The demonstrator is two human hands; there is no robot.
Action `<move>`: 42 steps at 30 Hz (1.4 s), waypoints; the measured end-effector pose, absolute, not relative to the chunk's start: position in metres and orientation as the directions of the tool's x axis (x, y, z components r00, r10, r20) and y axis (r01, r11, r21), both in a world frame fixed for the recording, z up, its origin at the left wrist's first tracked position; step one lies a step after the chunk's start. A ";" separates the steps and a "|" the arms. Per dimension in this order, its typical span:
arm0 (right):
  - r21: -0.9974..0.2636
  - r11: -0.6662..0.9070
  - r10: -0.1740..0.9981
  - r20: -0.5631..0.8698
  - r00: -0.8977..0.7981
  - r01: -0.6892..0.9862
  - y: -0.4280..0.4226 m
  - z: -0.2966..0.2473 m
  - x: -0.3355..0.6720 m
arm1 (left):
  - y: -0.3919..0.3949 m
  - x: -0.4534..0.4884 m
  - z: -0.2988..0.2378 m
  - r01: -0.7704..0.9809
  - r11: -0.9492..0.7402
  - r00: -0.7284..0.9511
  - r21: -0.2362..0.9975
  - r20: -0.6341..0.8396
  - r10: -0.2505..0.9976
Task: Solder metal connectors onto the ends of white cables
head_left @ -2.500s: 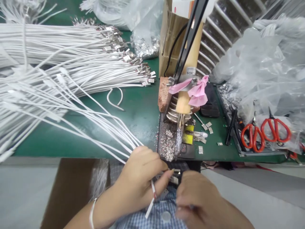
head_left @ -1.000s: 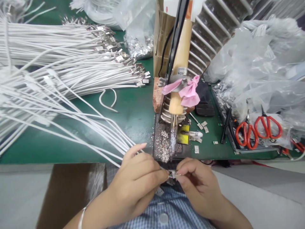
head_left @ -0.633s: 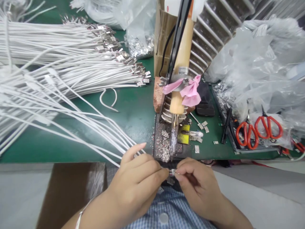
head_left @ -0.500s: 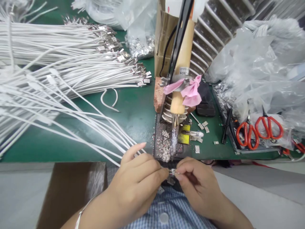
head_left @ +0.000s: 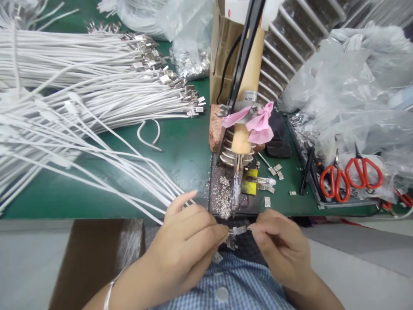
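Observation:
My left hand (head_left: 190,243) is closed round a bunch of white cables (head_left: 155,172), which run in from the left. From its fingertips sticks out a silvery USB connector (head_left: 239,230), pointing right. More metal connectors (head_left: 231,243) hang just below those fingertips. My right hand (head_left: 279,245) is closed in a pinch at the connector's right end, with a tiny dark tip showing at its fingers. What it pinches is too small to make out. Just beyond both hands a soldering iron (head_left: 242,142) with a wooden handle slants down, its tip above a dark tray (head_left: 214,189) holding solder bits.
Bundles of white cables (head_left: 80,56) with metal ends cover the left of the green table (head_left: 129,172). A brick (head_left: 215,129) props the iron. Right lie loose connectors (head_left: 267,202), red-handled cutters (head_left: 335,183) and plastic bags (head_left: 355,82). A ridged hose (head_left: 287,47) hangs behind.
My right hand has moved slightly right, away from my left fingertips. More of the connector's metal shell now shows between the hands. My left hand has hardly moved.

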State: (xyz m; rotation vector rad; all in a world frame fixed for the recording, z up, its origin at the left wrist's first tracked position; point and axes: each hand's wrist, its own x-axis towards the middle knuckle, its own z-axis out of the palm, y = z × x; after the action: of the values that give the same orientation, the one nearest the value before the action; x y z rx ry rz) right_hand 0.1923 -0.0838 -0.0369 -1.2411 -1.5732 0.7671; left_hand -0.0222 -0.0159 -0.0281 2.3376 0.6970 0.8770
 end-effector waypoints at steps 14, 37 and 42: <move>-0.802 0.448 0.869 0.495 0.018 0.394 -0.075 -0.046 0.175 | -0.016 -0.015 -0.031 0.301 -0.662 0.563 0.687 0.433 0.704; -0.781 0.472 0.852 0.523 0.015 0.409 -0.064 -0.041 0.169 | -0.015 -0.013 -0.027 0.327 -0.670 0.515 0.667 0.468 0.718; -0.777 0.480 0.848 0.529 0.010 0.408 -0.064 -0.039 0.169 | -0.014 -0.012 -0.027 0.331 -0.670 0.515 0.665 0.468 0.718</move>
State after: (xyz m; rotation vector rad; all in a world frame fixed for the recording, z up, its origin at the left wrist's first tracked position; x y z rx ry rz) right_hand 0.1688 -0.0640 -0.0386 -1.1115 -1.6028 0.4892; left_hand -0.0123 -0.0145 -0.0268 2.2578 0.8559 1.0264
